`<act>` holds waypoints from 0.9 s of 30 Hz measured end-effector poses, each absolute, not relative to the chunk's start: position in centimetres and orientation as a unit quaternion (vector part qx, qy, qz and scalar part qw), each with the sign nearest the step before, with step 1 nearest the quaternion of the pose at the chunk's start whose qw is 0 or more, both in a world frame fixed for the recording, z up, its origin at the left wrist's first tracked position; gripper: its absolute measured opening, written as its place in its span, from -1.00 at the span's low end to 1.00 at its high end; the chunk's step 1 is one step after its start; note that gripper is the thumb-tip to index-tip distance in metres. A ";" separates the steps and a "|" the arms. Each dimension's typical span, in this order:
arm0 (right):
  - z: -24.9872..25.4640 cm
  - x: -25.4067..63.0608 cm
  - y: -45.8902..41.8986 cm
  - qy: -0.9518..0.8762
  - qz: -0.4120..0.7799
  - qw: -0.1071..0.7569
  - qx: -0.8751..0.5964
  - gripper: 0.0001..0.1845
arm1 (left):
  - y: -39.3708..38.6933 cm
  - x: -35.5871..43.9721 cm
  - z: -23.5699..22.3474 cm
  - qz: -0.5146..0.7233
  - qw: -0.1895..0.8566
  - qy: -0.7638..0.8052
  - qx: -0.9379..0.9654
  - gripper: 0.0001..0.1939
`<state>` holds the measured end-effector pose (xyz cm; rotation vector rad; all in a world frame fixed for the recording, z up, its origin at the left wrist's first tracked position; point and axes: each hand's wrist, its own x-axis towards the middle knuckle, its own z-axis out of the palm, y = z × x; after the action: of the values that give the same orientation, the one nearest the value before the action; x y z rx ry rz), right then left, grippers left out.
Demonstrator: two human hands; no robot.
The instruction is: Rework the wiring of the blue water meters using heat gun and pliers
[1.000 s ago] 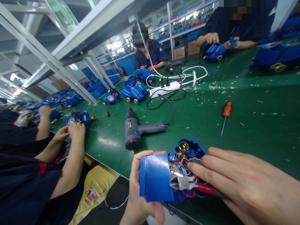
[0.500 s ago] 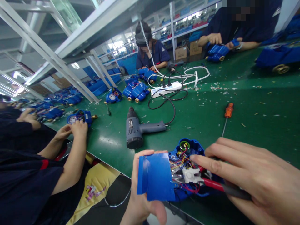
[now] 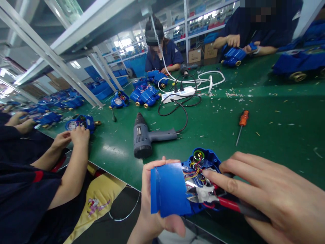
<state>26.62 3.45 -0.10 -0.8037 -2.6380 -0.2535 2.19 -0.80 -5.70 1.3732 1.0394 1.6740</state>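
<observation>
My left hand [image 3: 149, 203] grips the flat blue side of an open blue meter housing [image 3: 171, 189], its thumb below and fingers behind. Inside the housing, coloured wires [image 3: 196, 172] and a round part with a green rim [image 3: 198, 156] are exposed. Over the wires lie red-and-black-handled diagonal cutters [image 3: 205, 194], their jaws a little apart. My right hand [image 3: 269, 189] is closed around the cutters' handles, while its index finger reaches out to the wires. Part of the housing is hidden under that hand.
A grey heat gun [image 3: 143, 137] lies beyond the housing, and an orange-handled screwdriver [image 3: 244, 118] rests to the right. Farther back are a white power strip [image 3: 177, 94] with cables and several blue meters [image 3: 144, 95]. A co-worker's hands [image 3: 80, 135] handle another meter at left.
The cutters' jaws have come lower and spread wider over the housing. My right index finger has shifted slightly left among the wires. My left hand keeps its hold.
</observation>
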 end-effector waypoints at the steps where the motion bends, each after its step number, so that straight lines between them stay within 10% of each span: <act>1: -0.1 26.6 3.4 -0.936 -0.091 0.184 -0.286 -0.40 | -0.8 2.2 -5.7 0.647 0.355 0.409 0.537 -0.05; 27: 0.2 25.4 3.4 -0.946 -0.097 0.172 -0.257 -0.46 | -0.4 2.1 -6.0 0.656 0.362 0.419 0.512 -0.03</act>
<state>25.41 3.40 0.23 -0.7286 -2.6854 -0.2745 2.11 -0.44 -5.98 1.3196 1.0784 1.6904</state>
